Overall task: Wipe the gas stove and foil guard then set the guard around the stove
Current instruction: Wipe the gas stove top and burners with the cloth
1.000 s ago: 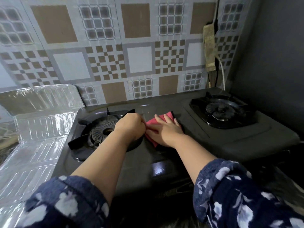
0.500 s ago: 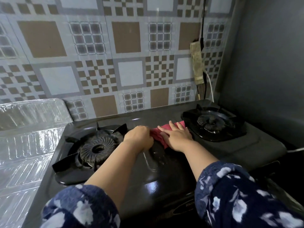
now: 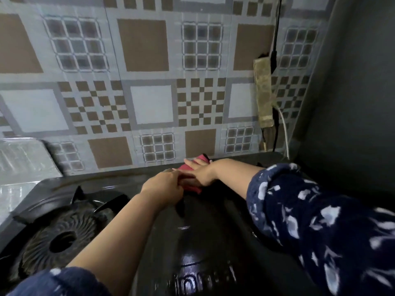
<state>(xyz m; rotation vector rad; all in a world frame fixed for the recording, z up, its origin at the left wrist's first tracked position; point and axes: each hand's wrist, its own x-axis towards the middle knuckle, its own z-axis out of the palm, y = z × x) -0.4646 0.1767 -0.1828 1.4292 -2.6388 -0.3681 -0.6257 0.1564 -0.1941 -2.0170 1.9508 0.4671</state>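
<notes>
The black gas stove (image 3: 198, 236) fills the lower view, with its left burner (image 3: 62, 240) at the bottom left. A red cloth (image 3: 192, 182) lies on the stove top near the back edge. My right hand (image 3: 201, 170) presses flat on the cloth with fingers spread. My left hand (image 3: 163, 189) is curled, gripping the cloth's near left edge. The foil guard (image 3: 23, 161) stands at the far left against the wall, shiny and ribbed. My right sleeve hides the right burner.
A patterned tile wall (image 3: 149, 82) rises just behind the stove. A power strip (image 3: 264, 92) with a black cord and a white cable hangs on the wall at the right. A dark grey side wall (image 3: 352, 92) closes in the right.
Both hands have slid the red cloth away from me, from the stove's middle to its back edge by the wall. The view has moved closer and lower, hiding the right burner.
</notes>
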